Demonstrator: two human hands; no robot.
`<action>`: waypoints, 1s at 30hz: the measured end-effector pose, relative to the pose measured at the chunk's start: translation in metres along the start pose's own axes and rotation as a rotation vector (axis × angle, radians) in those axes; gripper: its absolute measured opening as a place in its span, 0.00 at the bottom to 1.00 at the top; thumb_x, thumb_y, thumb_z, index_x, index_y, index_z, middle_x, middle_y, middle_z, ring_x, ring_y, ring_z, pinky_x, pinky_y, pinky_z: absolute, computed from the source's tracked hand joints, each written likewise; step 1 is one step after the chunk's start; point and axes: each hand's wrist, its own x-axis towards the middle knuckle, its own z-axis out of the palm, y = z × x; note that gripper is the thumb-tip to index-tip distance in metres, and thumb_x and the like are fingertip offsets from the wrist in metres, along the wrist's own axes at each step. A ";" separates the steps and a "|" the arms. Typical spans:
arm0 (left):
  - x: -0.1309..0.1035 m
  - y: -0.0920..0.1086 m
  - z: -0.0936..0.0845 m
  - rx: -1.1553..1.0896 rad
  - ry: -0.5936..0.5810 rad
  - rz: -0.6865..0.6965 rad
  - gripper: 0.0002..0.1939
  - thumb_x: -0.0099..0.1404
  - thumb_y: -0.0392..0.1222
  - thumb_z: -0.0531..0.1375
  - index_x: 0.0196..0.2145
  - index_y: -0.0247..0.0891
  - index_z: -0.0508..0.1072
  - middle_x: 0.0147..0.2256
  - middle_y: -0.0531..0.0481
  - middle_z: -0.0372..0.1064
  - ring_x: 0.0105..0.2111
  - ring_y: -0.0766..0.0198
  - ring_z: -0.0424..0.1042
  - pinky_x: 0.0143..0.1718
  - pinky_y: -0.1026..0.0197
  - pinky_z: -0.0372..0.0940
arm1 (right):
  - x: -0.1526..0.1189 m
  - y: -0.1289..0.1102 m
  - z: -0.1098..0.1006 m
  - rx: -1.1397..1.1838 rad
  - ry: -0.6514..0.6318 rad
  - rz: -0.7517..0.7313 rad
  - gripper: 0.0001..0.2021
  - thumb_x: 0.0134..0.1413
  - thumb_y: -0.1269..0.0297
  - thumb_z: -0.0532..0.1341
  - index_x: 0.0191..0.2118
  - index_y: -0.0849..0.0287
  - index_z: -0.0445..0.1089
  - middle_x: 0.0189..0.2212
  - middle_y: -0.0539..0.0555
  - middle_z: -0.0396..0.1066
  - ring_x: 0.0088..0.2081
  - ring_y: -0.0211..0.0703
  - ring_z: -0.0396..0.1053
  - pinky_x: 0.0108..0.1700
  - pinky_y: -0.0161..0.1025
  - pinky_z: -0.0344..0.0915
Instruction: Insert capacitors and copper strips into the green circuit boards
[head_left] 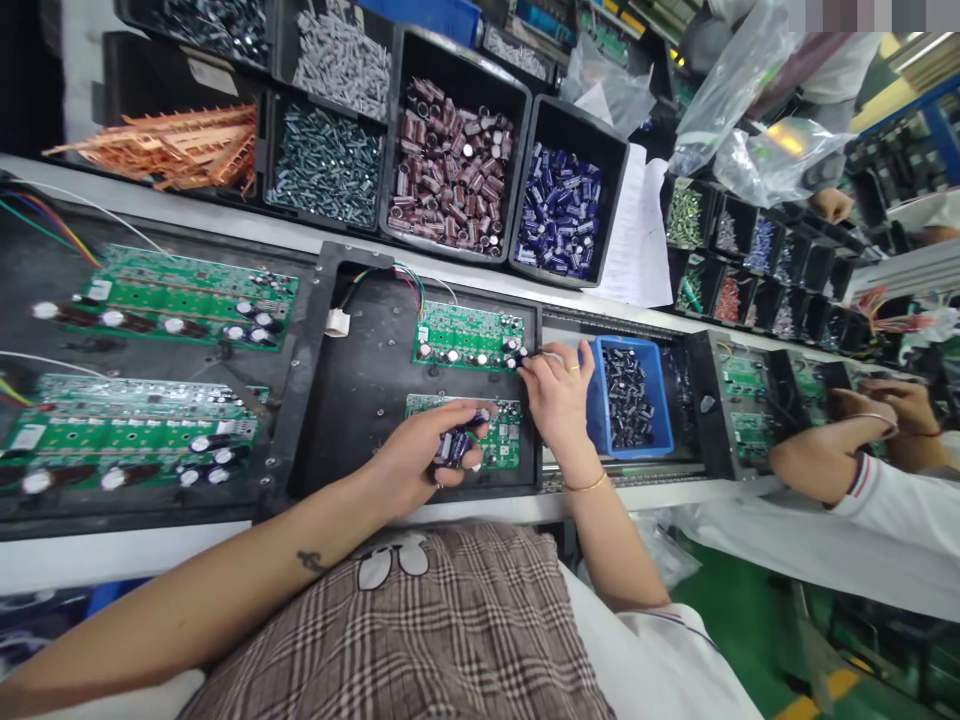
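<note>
My left hand (420, 450) is curled around several dark capacitors (452, 447), above the near green circuit board (504, 440), which it partly covers. At the right end of the far circuit board (469, 325), my right hand (559, 390) has thumb and index finger pinched on a small black capacitor (523, 358). More capacitors with silver tops stand along that board's near edge. Both boards lie in a black tray (345, 400). Coloured wires (409, 285) run from the far board toward a white connector (337, 322).
A blue bin (666, 440) of black capacitors stands right of the tray. Behind are black bins with brown capacitors (457, 150), blue capacitors (559, 210) and other parts. On the left, another tray carries populated boards (187, 295). A co-worker's hands (892, 405) work at the right.
</note>
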 end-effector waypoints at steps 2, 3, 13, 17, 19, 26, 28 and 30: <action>0.000 -0.003 0.000 0.015 0.013 0.019 0.05 0.64 0.36 0.58 0.39 0.35 0.68 0.31 0.50 0.62 0.19 0.74 0.62 0.10 0.76 0.45 | -0.001 0.001 0.000 -0.012 0.005 -0.038 0.08 0.64 0.66 0.54 0.37 0.54 0.71 0.34 0.50 0.75 0.51 0.46 0.65 0.65 0.60 0.41; 0.000 -0.005 0.000 0.022 0.018 0.022 0.04 0.64 0.37 0.59 0.38 0.35 0.68 0.31 0.50 0.62 0.19 0.73 0.63 0.10 0.76 0.45 | -0.001 0.003 0.000 -0.006 -0.004 -0.062 0.08 0.64 0.67 0.54 0.37 0.54 0.71 0.34 0.49 0.76 0.51 0.46 0.65 0.65 0.60 0.42; -0.004 -0.010 0.008 0.063 0.068 0.005 0.05 0.65 0.38 0.59 0.37 0.35 0.67 0.29 0.51 0.65 0.22 0.71 0.66 0.12 0.74 0.50 | -0.004 -0.021 -0.038 0.195 -0.098 0.047 0.11 0.62 0.65 0.57 0.48 0.50 0.73 0.48 0.52 0.74 0.55 0.47 0.63 0.63 0.61 0.53; -0.008 -0.022 0.009 0.059 0.020 -0.091 0.08 0.67 0.42 0.57 0.35 0.34 0.67 0.26 0.52 0.63 0.19 0.71 0.64 0.10 0.74 0.47 | -0.031 -0.049 -0.083 0.501 -0.312 -0.036 0.16 0.64 0.65 0.55 0.56 0.50 0.66 0.52 0.53 0.70 0.52 0.40 0.68 0.54 0.43 0.68; -0.010 -0.032 0.009 0.029 -0.021 -0.182 0.10 0.68 0.43 0.55 0.37 0.32 0.69 0.27 0.49 0.65 0.22 0.68 0.68 0.12 0.72 0.56 | -0.046 -0.052 -0.086 0.500 -0.306 -0.007 0.13 0.65 0.67 0.54 0.51 0.53 0.70 0.45 0.54 0.73 0.47 0.39 0.71 0.51 0.40 0.70; -0.013 -0.055 -0.003 -0.002 -0.139 -0.353 0.10 0.68 0.35 0.51 0.43 0.29 0.68 0.32 0.43 0.70 0.33 0.59 0.75 0.37 0.55 0.73 | -0.068 -0.032 -0.037 0.371 -0.313 0.095 0.13 0.65 0.67 0.51 0.47 0.56 0.72 0.44 0.56 0.74 0.45 0.42 0.73 0.50 0.39 0.71; -0.013 -0.054 -0.005 0.042 -0.157 -0.338 0.11 0.67 0.34 0.52 0.45 0.31 0.67 0.31 0.44 0.69 0.31 0.61 0.74 0.30 0.60 0.72 | -0.069 -0.032 -0.033 0.358 -0.313 0.082 0.12 0.65 0.66 0.52 0.47 0.57 0.72 0.44 0.56 0.74 0.45 0.41 0.73 0.49 0.38 0.71; -0.014 -0.053 -0.006 0.079 -0.155 -0.333 0.10 0.66 0.36 0.55 0.46 0.34 0.66 0.30 0.47 0.67 0.26 0.65 0.71 0.19 0.68 0.65 | -0.070 -0.033 -0.032 0.330 -0.299 0.056 0.13 0.65 0.67 0.52 0.48 0.58 0.71 0.44 0.56 0.74 0.45 0.41 0.73 0.49 0.37 0.71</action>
